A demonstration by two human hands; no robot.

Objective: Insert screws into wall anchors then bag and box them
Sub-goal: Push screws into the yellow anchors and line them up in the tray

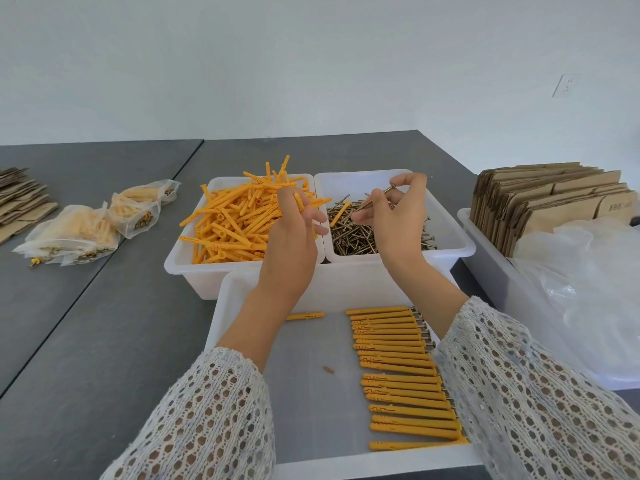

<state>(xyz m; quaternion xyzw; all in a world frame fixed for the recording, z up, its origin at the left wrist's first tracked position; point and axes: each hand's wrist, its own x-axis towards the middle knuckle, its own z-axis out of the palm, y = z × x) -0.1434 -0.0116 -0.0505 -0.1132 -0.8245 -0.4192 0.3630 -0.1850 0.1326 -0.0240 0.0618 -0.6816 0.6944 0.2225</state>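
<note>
My left hand (294, 233) grips a yellow wall anchor (298, 201) above the white bin of loose yellow anchors (235, 223). My right hand (394, 209) pinches a brass screw (375, 197) over the white bin of screws (349, 233), its tip pointing down-left toward the anchor. One stray anchor (340, 213) lies on the screws. In the near white tray (242, 306) a row of several anchors with screws in them (398, 372) lies along the right side, and a single anchor (304, 316) sits apart at the tray's back.
Filled plastic bags of anchors (86, 230) lie on the grey table at left, beside flat cardboard (20, 199). At right a white bin (485, 258) holds folded cardboard boxes (547, 202) and clear plastic bags (585, 289).
</note>
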